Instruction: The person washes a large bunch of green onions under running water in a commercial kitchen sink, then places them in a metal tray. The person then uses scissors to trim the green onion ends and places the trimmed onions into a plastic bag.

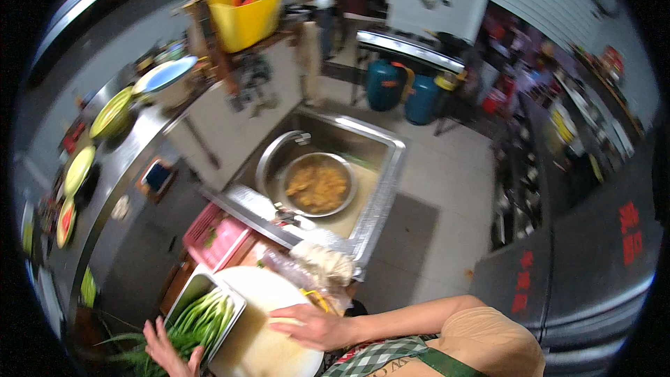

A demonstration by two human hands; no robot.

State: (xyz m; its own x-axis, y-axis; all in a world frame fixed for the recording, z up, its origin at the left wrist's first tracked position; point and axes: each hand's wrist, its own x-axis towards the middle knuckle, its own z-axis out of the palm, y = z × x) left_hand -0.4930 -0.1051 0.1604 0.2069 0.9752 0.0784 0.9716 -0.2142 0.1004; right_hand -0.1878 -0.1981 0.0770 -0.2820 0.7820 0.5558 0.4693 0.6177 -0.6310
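A bunch of green onions [201, 324] lies in a rectangular metal tray [236, 298] at the bottom left, its leaves hanging over the tray's side. My left hand [170, 348] is at the leaves, fingers spread; whether it presses on them is unclear. Beside the tray, a round white cutting board [261, 293] bears wet brownish patches. Over the board's right part is my right hand [309, 326], fingers stretched to the left and slightly blurred; I cannot tell if something is under them.
Beyond the board stand a pink plastic basket [214, 235], a cloth [324, 264] and a steel sink [379, 188] holding water and a metal bowl of brownish food [316, 188]. Plates and bowls line the left counter [141, 131]. Gas cylinders [384, 84] stand under a stove [408, 44].
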